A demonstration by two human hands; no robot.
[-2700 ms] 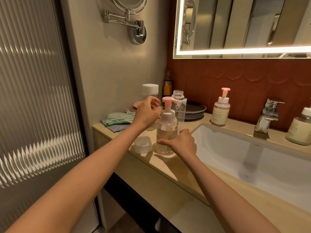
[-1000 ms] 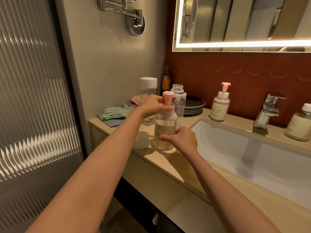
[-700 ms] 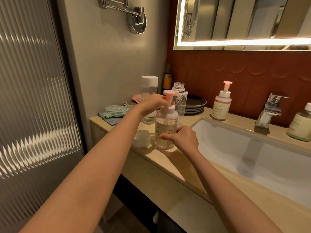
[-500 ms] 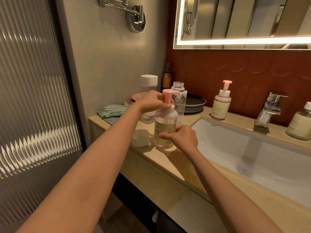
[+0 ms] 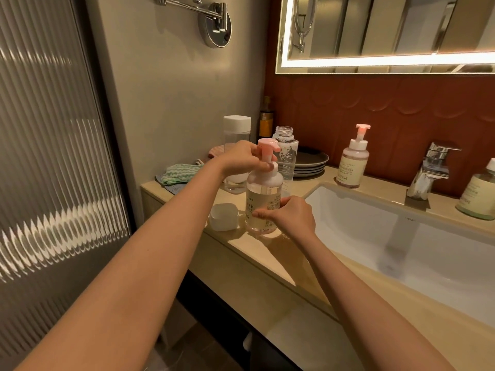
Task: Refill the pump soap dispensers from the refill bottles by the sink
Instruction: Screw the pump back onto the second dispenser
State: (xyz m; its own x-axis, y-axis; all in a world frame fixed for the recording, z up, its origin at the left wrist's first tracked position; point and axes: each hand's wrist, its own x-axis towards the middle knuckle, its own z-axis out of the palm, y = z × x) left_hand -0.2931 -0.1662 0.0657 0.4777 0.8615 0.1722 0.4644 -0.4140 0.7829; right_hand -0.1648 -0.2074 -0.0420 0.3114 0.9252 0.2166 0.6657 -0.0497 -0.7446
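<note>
While the pump dispenser (image 5: 261,194) stands upright on the beige surface (image 5: 257,249), just off the left rim of the sink (image 5: 361,210), both hands are on it. The left hand (image 5: 241,159) reaches in from nine o'clock, and its fingers (image 5: 263,166) are curled round the white collar right under the pink pump head (image 5: 267,145). The right hand (image 5: 293,218) comes from five o'clock and grasps the lower body of the bottle, thumb across the front label and the other fingers (image 5: 288,202) wrapped round the right side. The dispenser holds pale clear liquid up to near its shoulder.

At the dispenser's eight o'clock, just beside its base, a small white cap (image 5: 224,216) lies on the surface. At twelve to one o'clock, close behind it, a clear refill bottle (image 5: 286,159) stands with its threaded mouth uncovered. At eleven o'clock, partly hidden by the left hand, stands a second clear bottle with a white lid (image 5: 237,125). Folded cloths (image 5: 180,174) lie at ten o'clock near the wall.

Farther off at two o'clock a second pump dispenser (image 5: 353,164) with a pink head stands at the back edge of the sink, with stacked dark plates (image 5: 312,160) between it and the open bottle. The chrome faucet (image 5: 431,170) is at three o'clock, and a greenish bottle (image 5: 479,195) stands beyond it at the picture's edge.
</note>
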